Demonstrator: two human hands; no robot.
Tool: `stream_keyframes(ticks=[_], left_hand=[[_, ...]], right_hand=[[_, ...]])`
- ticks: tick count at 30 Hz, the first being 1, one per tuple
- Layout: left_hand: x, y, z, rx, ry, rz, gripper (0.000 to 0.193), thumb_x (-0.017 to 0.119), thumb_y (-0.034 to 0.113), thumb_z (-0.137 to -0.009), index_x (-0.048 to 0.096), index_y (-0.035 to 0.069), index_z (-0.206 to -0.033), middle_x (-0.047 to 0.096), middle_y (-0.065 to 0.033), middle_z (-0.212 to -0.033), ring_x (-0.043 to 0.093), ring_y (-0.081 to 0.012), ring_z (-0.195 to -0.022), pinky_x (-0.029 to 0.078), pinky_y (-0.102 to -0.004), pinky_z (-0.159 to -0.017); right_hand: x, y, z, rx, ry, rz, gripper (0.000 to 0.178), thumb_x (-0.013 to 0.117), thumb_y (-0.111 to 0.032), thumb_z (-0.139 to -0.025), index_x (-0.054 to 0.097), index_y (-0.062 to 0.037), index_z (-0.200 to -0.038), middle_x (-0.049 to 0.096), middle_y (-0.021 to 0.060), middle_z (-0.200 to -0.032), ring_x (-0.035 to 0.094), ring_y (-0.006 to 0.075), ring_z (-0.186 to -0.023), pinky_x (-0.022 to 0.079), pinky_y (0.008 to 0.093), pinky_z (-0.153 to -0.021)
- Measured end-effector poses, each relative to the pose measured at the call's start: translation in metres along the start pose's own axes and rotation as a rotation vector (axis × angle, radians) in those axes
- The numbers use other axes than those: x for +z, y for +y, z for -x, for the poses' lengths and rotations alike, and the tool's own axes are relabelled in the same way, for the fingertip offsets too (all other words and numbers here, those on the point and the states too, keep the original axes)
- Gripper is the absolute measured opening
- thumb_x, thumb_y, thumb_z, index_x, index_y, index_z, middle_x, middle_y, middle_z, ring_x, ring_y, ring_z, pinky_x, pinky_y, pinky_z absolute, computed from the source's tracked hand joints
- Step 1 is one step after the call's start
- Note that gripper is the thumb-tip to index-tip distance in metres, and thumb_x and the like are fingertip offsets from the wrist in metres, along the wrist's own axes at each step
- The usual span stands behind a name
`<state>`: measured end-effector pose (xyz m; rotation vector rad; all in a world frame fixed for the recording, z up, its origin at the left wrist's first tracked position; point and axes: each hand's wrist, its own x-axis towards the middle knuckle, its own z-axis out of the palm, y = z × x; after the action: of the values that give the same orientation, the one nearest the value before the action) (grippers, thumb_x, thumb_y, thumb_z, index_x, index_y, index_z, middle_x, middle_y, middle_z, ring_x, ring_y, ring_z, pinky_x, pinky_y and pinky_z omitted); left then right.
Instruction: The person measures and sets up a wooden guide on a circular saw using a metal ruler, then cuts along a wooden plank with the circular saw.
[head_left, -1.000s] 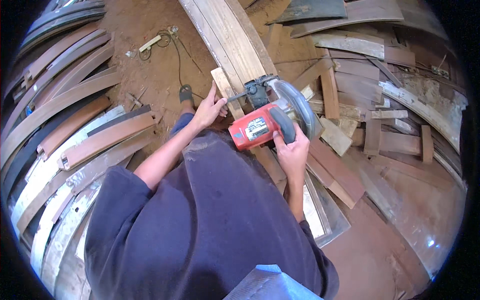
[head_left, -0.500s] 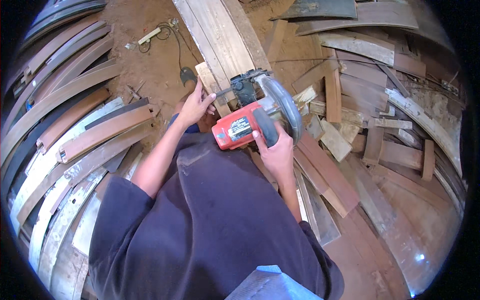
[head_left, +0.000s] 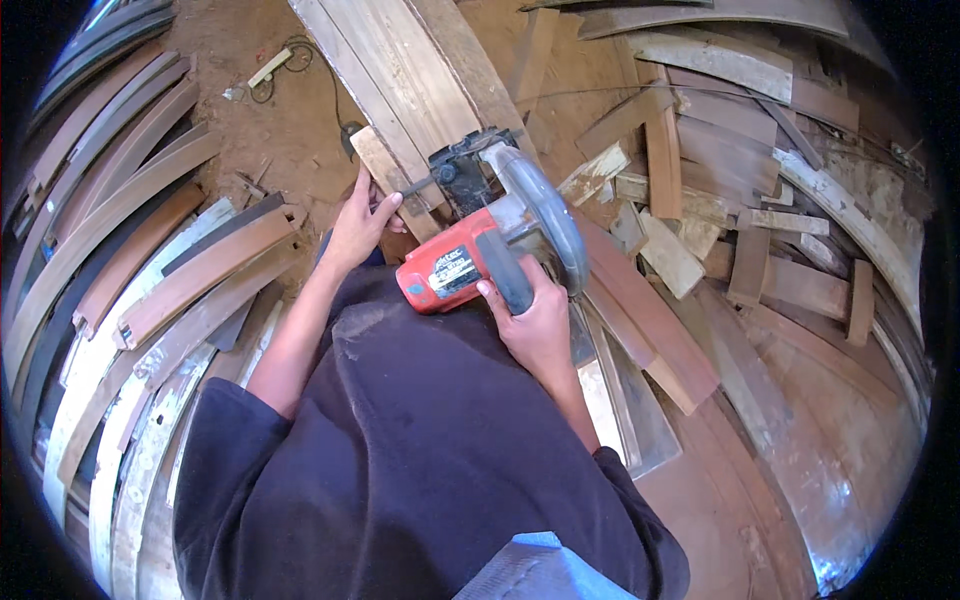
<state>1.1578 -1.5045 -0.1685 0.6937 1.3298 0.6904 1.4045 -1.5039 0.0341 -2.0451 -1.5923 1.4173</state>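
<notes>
My right hand (head_left: pixel 540 320) is wrapped around the dark rear handle of a red and grey circular saw (head_left: pixel 450 265). The saw's clear-grey blade guard is on its right side, and the blade itself is hidden. Its base rests at the near end of a long wooden plank (head_left: pixel 400 70) that runs away from me. A thin dark guide bar (head_left: pixel 418 186) sticks out to the left of the saw. My left hand (head_left: pixel 357 222) is closed at the bar's outer end, thumb on top, with the index finger along a narrow wood strip (head_left: pixel 380 165) beside the plank.
Curved wooden boards (head_left: pixel 210 275) are stacked along the left. Offcuts and planks (head_left: pixel 690 260) lie in a jumble at the right. On the dirt floor at the upper left are a pale power strip (head_left: pixel 268 68) and a dark cable (head_left: pixel 332 82).
The saw, both hands and the plank appear shifted slightly left in view, along with much of the scene. Both hands keep their holds.
</notes>
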Motion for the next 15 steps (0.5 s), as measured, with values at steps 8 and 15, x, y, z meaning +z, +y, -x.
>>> stream_keyframes(ticks=[8, 15], left_hand=[[0.0, 0.012, 0.0, 0.028, 0.016, -0.124, 0.07, 0.059, 0.014, -0.109, 0.021, 0.005, -0.167, 0.066, -0.009, -0.118, 0.063, -0.0114, -0.079, 0.058, -0.0298, -0.076], [0.001, 0.024, 0.001, 0.035, 0.044, -0.049, 0.071, 0.059, 0.013, -0.108, 0.021, 0.005, -0.167, 0.066, -0.0099, -0.118, 0.064, -0.0119, -0.08, 0.058, -0.0297, -0.075]], right_hand=[[0.0, 0.007, -0.004, -0.091, 0.002, -0.018, 0.034, 0.079, -0.02, -0.093, 0.068, -0.0012, -0.119, 0.075, 0.0249, -0.095, 0.074, 0.0441, -0.09, 0.058, 0.048, -0.074], [0.0, 0.003, -0.006, -0.1, 0.005, -0.005, 0.033, 0.079, -0.02, -0.093, 0.067, -0.0016, -0.118, 0.075, 0.0243, -0.094, 0.075, 0.0441, -0.091, 0.058, 0.0488, -0.074]])
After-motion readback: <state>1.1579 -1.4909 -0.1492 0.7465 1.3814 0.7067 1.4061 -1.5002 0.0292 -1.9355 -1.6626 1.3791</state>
